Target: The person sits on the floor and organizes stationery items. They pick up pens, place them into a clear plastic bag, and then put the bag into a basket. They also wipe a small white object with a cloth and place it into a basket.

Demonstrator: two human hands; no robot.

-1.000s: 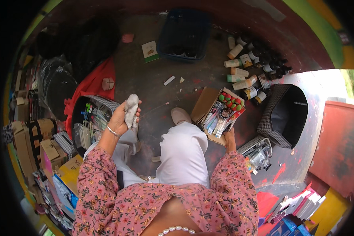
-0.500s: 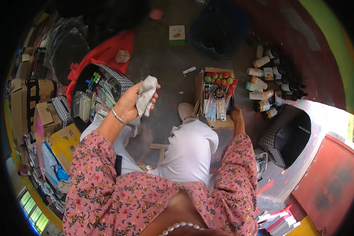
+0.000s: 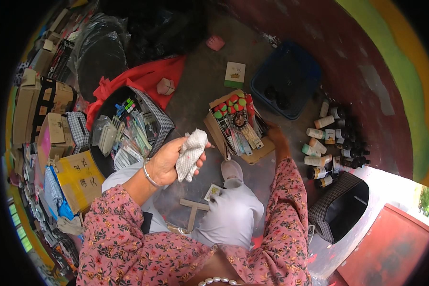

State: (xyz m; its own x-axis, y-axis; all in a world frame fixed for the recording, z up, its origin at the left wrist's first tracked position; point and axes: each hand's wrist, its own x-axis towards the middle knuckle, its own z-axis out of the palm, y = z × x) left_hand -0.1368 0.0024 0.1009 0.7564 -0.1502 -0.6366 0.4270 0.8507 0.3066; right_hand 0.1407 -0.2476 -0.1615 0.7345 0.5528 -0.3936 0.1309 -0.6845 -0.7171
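My left hand (image 3: 169, 162) is raised above my lap and grips a crumpled white cloth (image 3: 191, 153). A metal bangle sits on that wrist. My right hand (image 3: 275, 135) reaches forward and holds the right edge of a shallow cardboard box (image 3: 219, 131) on the floor. The box is filled with flat packets, a round dark item and several red and green balls at its far end. My right knee in white trousers (image 3: 233, 209) points toward the box.
A black checked basket (image 3: 159, 119) of small packets lies at left on a red cloth (image 3: 148, 76). A blue tub (image 3: 291, 71) stands beyond the box. Several bottles (image 3: 326, 143) cluster at right by an empty checked basket (image 3: 341, 207). Cardboard boxes (image 3: 52, 133) stack along the left.
The view has swung, so everything sits lower and more to the left. My left hand with the cloth has come nearer to the cardboard box; my right hand stays on the box.
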